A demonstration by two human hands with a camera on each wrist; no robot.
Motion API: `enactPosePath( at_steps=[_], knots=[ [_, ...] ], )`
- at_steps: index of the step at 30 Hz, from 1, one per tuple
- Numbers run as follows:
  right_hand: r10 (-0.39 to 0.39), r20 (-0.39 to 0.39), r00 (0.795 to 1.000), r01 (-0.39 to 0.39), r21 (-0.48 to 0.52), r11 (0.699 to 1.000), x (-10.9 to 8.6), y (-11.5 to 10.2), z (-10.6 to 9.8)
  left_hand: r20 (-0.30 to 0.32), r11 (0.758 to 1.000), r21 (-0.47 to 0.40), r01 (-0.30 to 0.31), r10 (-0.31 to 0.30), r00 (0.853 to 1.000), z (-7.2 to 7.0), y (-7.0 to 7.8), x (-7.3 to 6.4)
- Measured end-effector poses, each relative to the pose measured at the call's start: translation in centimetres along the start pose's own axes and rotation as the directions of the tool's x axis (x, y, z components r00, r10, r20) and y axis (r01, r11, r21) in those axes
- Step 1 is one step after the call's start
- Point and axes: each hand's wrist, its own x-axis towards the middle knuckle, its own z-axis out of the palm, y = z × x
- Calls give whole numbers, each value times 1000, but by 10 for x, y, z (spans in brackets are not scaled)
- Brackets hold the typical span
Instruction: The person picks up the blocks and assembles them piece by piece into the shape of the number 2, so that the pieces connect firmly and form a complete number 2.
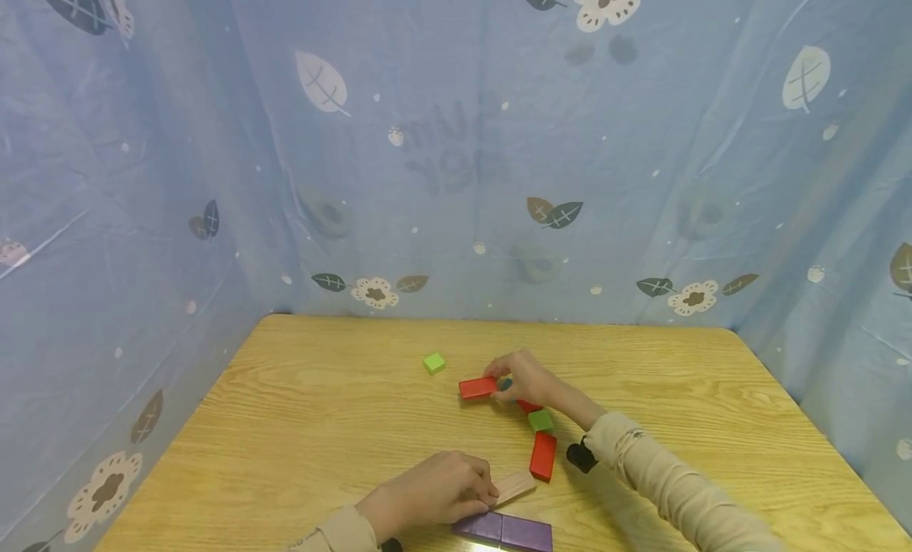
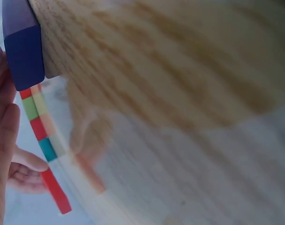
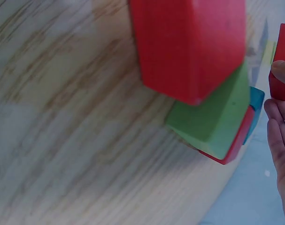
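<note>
My right hand (image 1: 523,379) pinches a red block (image 1: 477,388) between thumb and fingers; the right wrist view shows the thumb on this red block (image 3: 279,82). Beside that hand, a teal block (image 2: 48,149) stands in a curved row with a red block (image 1: 529,407), a green block (image 1: 541,421) and another red block (image 1: 543,456). My left hand (image 1: 445,489) has curled fingers at the left end of a plain wooden block (image 1: 514,486). Its thumb lies close to two purple blocks (image 1: 526,532) placed end to end. The fingertips' contact is partly hidden.
A lime-green block (image 1: 434,363) lies apart at the back of the wooden table (image 1: 313,425). Blue patterned curtains (image 1: 456,156) enclose the table at the back and sides. A dark wrist camera (image 1: 581,458) hangs under the right sleeve, close to the front red block.
</note>
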Motion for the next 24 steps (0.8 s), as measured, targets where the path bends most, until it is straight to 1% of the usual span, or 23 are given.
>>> enactPosePath(
  at_steps=[3,13,24],
  knots=[
    [12,1,1000,-12,-4,1000,-1,2,3,-2,1000,1,-4,4,1000,0,0,0],
    [48,3,999,-49,42,998,-3,8,6,-10,1000,17,-20,21,1000,2,1,1],
    [39,3,999,-39,-4,999,-3,13,7,-15,1000,20,-19,19,1000,2,1,0]
  ],
)
